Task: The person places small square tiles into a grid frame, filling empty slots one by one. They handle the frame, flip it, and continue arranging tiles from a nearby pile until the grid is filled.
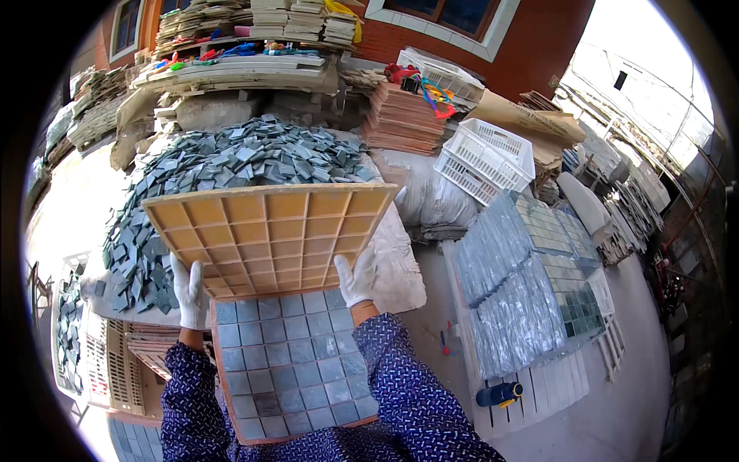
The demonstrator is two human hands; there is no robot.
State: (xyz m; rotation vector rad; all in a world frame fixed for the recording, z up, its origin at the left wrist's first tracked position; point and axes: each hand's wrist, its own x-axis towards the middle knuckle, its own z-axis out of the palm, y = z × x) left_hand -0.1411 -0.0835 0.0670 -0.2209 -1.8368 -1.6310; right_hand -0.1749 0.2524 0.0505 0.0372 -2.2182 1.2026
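Both my white-gloved hands hold up a tan grid tray (273, 239) with square cells, tilted so its gridded face is toward me. My left hand (187, 291) grips its lower left side, thumb and fingers at the edge. At the lower right side my right hand (356, 279) grips it in the same way. Beneath the tray, close in front of my body, rows of square blue-grey stone tiles (292, 350) lie in a reddish-brown frame (222, 369). The tray's lower edge overlaps the far tile row, and I cannot tell whether it touches.
Behind the tray a heap of loose stone tiles (254, 150) covers a table. To the right, plastic-wrapped tile stacks (508, 289) rest on a pallet beside a dark blue bottle (496, 394). White crates (489, 154) and reddish-brown boards (404, 115) stand farther back. At left is a cream crate (115, 366).
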